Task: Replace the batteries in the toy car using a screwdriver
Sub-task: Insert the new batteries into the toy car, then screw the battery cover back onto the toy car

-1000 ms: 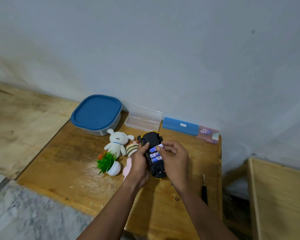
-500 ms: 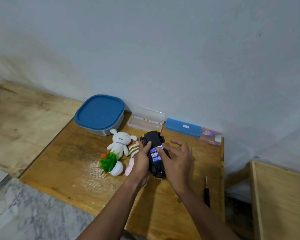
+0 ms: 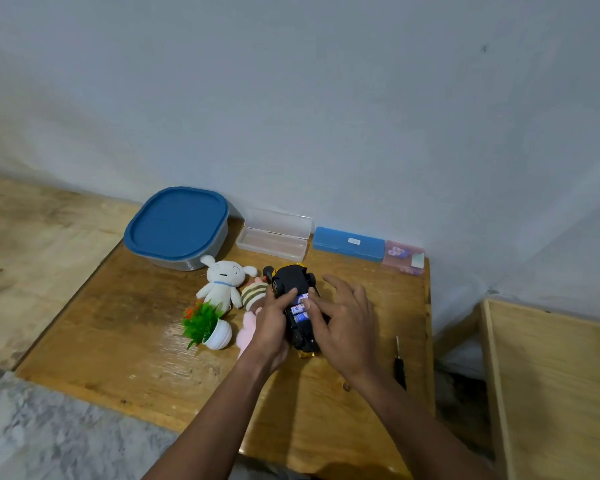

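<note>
Toy car (image 3: 291, 282) lies belly-up on the wooden table (image 3: 118, 323). The left hand (image 3: 272, 327) grips its side. The right hand (image 3: 347, 323), fingers spread, presses a fingertip on the batteries (image 3: 300, 308) (blue-labelled, seated in the bay). The screwdriver (image 3: 400, 365) lies apart, rightward.

Labels on the batteries (image 3: 300, 308) and the sticker (image 3: 354, 241) on the blue case (image 3: 329, 237) are unreadably blurred.

A single head-worn wide-angle view looks forward and down over the wooden table (image 3: 118, 341) toward the wall (image 3: 326, 98).
</note>
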The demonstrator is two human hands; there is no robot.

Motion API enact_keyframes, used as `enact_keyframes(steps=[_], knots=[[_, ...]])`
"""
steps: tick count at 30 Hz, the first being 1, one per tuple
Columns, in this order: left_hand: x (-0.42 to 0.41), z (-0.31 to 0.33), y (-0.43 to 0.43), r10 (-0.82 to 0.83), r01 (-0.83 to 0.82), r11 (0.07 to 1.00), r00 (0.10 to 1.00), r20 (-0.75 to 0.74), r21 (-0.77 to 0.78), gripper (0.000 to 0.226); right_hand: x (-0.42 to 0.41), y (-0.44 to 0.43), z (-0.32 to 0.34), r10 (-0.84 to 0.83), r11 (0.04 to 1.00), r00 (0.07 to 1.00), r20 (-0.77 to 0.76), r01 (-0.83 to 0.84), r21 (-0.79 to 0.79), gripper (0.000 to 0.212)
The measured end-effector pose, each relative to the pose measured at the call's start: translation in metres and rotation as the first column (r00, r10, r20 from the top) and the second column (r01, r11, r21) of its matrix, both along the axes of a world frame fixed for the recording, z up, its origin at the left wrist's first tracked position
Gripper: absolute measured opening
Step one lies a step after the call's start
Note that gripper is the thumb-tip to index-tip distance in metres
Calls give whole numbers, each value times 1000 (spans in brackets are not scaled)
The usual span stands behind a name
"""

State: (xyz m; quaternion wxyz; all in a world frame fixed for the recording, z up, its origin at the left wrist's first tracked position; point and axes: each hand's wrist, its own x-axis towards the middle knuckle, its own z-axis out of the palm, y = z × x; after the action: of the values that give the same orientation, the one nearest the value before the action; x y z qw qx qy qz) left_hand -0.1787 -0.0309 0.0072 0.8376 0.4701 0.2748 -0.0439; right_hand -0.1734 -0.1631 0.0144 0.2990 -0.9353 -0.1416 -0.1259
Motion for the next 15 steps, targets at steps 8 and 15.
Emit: enact_keyframes(steps=[8, 15], knots=[[-14, -22, -4, -155, 160, 985, 984, -86, 61, 37, 20, -76, -52, -13, 990, 834, -552, 86, 108, 30], [-32, -42, -20, -301, 316, 945, 941, -152, 87, 38, 3, -90, -73, -5, 956, 827, -561, -161, -246, 50]])
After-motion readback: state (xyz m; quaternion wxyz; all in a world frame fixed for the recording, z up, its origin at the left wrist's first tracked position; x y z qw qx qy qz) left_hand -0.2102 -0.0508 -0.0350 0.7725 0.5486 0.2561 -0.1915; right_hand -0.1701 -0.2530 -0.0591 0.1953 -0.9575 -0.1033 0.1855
